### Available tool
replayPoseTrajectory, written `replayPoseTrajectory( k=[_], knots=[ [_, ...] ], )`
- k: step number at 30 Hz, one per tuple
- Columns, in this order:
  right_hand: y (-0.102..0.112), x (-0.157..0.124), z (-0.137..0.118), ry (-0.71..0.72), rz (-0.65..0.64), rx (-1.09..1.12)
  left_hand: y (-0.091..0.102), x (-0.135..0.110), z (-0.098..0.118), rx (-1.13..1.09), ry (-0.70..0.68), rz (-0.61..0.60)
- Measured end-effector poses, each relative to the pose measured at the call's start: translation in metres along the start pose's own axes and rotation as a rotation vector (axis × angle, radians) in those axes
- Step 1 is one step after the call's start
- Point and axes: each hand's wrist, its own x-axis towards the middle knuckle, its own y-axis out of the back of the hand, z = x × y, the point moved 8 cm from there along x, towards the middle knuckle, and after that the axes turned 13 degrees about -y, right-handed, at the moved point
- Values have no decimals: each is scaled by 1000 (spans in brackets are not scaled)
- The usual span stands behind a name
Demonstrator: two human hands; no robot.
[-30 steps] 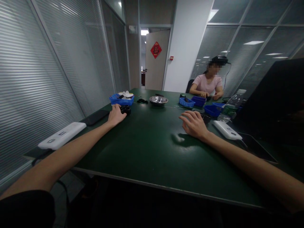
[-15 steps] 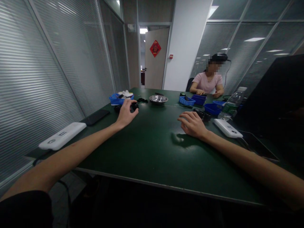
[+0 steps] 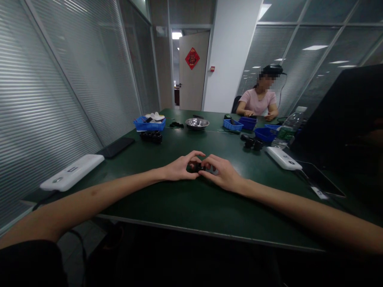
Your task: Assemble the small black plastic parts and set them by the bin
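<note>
Over the middle of the green table (image 3: pixel 191 207), my two hands meet at a small glossy black part (image 3: pixel 198 168), too dark to name exactly. My left hand (image 3: pixel 178 167) curls round its left side, with fingers and thumb closed on it and the index finger arched above. At its right end, my right hand (image 3: pixel 223 172) grips it between fingertips and thumb. Fingers hide much of the part. Beyond my left hand lies a row of black parts (image 3: pixel 151 137); another black cluster (image 3: pixel 251 142) sits past my right hand.
Farther back are a blue basket (image 3: pixel 149 126) with white items, a steel bowl (image 3: pixel 197 124) and several blue bins (image 3: pixel 265 134). White power banks (image 3: pixel 72 172) lie left and right. A water bottle (image 3: pixel 289 129) stands before a dark screen. Another person (image 3: pixel 257 101) sits opposite.
My left hand has come from the black parts at the left to the table's middle, with a black part now in it. My right hand, formerly apart and empty, has moved left onto that part.
</note>
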Motion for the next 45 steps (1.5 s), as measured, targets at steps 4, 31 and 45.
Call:
replayPoseTrajectory(
  k=[4, 31, 45],
  knots=[
    [2, -4, -1, 24, -32, 32, -1, 0, -3, 26, 31, -22],
    [8, -21, -9, 24, -24, -30, -6, -2, -5, -34, 131, -51],
    [8, -22, -6, 39, -19, 59, -8, -2, -9, -68, 151, -26]
  ],
)
